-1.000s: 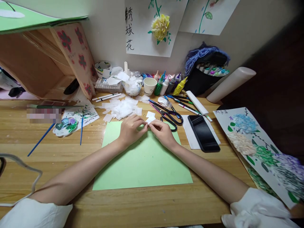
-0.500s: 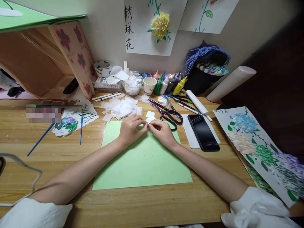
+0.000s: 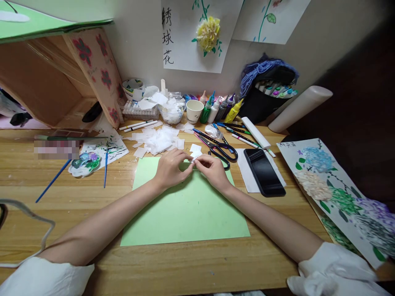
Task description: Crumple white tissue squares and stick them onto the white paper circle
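1. the bare left hand (image 3: 171, 168) has thumb and index finger meeting at the tips, pinching a small white paper scrap (image 3: 194, 160).
2. the bare right hand (image 3: 214, 170) pinches the same scrap, fingertips together.
3. the scrap is at the far edge of a light-green rectangular paper sheet (image 3: 185, 209).
4. black-handled metal scissors (image 3: 216, 146) lie by its far right corner, on the wooden desk (image 3: 173, 269).

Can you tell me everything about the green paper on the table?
The green paper is a plain, pale green sheet with a few tiny dark marks. It lies flat on the wooden table. The left grip and right grip are over its far part; whether they touch it, I can't tell. One handle of the scissors is at its far right corner.
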`<control>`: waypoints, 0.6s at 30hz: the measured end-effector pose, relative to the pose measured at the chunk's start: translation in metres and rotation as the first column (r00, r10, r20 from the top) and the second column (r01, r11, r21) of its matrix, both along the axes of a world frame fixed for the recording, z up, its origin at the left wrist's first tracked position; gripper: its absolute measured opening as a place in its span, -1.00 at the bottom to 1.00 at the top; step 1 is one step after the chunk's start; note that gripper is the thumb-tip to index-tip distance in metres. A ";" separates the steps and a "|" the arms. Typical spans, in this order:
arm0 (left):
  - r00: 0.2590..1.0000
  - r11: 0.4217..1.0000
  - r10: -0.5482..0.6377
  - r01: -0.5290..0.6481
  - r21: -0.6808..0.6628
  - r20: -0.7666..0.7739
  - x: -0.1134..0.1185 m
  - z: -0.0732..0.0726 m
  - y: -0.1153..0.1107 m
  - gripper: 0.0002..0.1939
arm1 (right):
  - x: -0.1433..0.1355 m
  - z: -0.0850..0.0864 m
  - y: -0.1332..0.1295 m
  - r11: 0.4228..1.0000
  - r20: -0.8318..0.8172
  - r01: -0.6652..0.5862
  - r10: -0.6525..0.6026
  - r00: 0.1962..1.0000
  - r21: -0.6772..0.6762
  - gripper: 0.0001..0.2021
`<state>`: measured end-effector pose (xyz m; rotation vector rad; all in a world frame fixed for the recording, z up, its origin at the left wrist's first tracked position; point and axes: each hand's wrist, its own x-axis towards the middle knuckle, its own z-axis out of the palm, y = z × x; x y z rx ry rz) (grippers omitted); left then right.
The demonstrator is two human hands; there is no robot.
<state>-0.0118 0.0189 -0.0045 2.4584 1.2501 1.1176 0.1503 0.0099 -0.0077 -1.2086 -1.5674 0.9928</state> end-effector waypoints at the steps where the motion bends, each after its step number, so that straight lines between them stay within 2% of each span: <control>1: 1.000 1.000 0.003 -0.003 0.012 0.000 0.000 -0.001 0.000 -0.85 | 0.000 0.000 0.000 1.000 0.009 0.000 0.000 1.000 0.002 -0.85; 5: 1.000 0.999 0.021 -0.022 0.046 0.011 0.000 -0.002 0.001 -0.87 | 0.000 0.001 -0.001 1.000 0.049 0.012 -0.014 0.999 0.024 -0.86; 13: 0.997 0.997 0.072 -0.072 0.028 0.004 0.000 0.000 0.001 -0.89 | 0.000 0.004 -0.002 0.998 0.085 0.049 -0.052 0.995 0.037 -0.87; 18: 1.000 0.999 0.030 -0.030 0.040 -0.005 -0.001 -0.001 0.000 -0.88 | 0.000 0.003 -0.003 0.998 0.110 0.042 -0.048 0.993 0.052 -0.86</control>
